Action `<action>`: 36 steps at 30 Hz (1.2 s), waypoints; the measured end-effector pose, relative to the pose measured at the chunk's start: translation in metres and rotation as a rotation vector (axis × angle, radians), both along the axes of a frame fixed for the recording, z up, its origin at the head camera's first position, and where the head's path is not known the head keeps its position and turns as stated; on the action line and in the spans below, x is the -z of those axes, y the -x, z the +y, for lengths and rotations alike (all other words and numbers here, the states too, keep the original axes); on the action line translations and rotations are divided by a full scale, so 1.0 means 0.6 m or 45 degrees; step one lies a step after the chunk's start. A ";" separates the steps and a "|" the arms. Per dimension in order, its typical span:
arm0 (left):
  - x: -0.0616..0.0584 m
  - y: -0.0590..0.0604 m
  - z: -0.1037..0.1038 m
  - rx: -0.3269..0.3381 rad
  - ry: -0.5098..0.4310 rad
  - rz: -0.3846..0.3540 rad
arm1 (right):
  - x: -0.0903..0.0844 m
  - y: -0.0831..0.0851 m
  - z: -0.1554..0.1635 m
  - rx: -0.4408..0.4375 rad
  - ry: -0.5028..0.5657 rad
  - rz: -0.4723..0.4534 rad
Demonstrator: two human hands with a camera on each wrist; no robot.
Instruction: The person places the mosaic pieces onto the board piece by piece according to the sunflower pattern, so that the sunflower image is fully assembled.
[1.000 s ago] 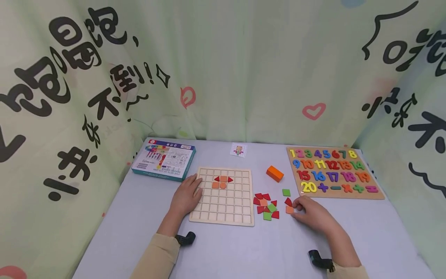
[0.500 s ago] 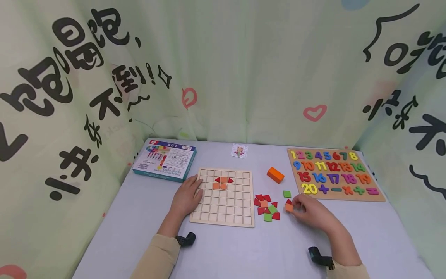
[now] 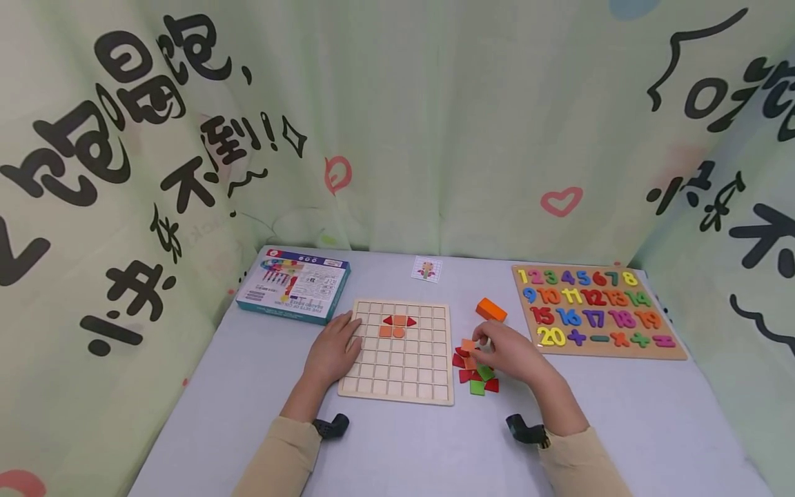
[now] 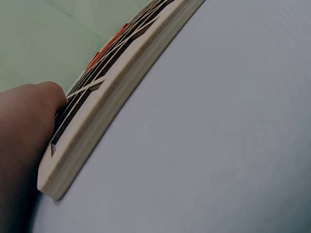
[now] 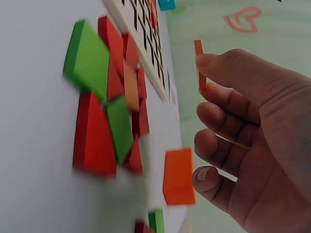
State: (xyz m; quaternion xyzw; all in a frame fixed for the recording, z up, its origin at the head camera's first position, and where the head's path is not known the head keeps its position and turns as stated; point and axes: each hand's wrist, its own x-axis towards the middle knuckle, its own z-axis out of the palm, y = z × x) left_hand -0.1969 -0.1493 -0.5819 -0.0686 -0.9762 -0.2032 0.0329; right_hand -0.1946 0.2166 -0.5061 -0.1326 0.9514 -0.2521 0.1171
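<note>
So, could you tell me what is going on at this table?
A person's left hand rests on the edge of a wooden grid board, which holds a few red and orange pieces. The right hand pinches a thin orange tile above a pile of red, green and orange tiles beside the board.

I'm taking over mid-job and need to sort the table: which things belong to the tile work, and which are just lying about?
In the job:
- grid board, steadied by the left hand
- orange tile, pinched in the right hand
- loose tile pile
- picture card, probably the pattern

Lying about:
- number puzzle
- orange block
- box
</note>
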 end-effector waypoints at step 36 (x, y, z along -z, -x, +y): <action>0.001 0.003 -0.003 0.016 0.002 -0.009 | 0.045 0.089 -0.170 -0.117 -0.072 -0.027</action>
